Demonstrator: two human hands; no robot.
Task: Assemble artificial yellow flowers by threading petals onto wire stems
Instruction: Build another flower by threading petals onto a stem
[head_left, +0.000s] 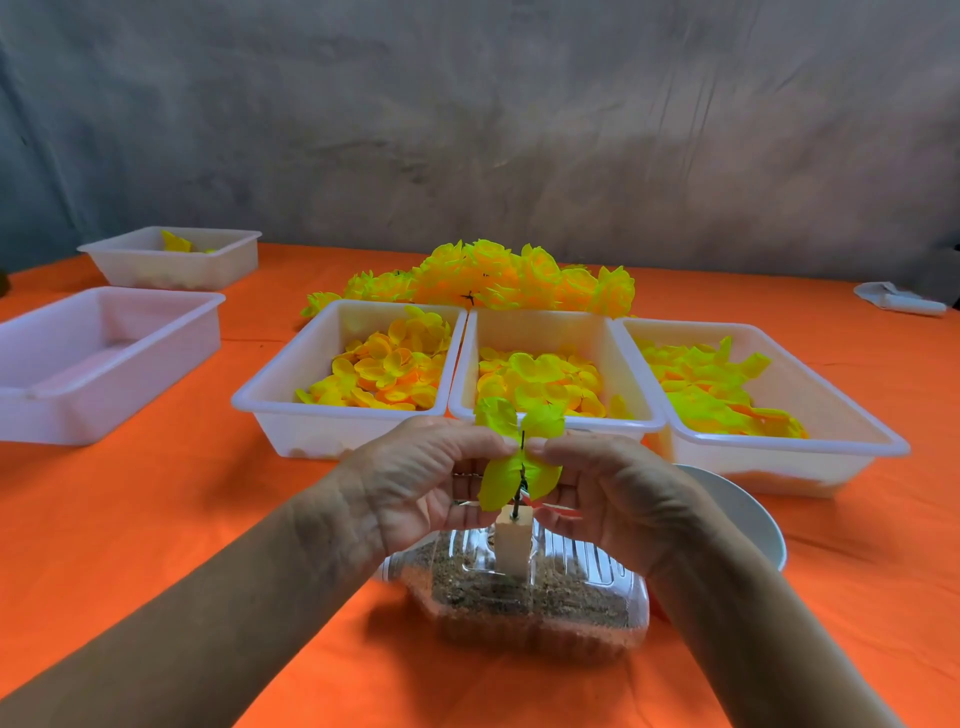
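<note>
Both hands (415, 483) pinch four-lobed yellow-green petal (519, 467) on upright wire stem (521, 441).

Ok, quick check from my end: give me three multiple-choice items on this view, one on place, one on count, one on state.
1. The wire stem stands in: A a wooden block, B a white tray, C a bowl.
2. White trays holding petals directly behind the hands: A one, B three, C five.
3. The left hand and right hand are: A resting flat, B pinching the petal piece, C apart and idle.

Answers: 1 A, stem rises from the wooden block; 2 B, three sit side by side; 3 B, fingertips meet on it at the stem.
</note>
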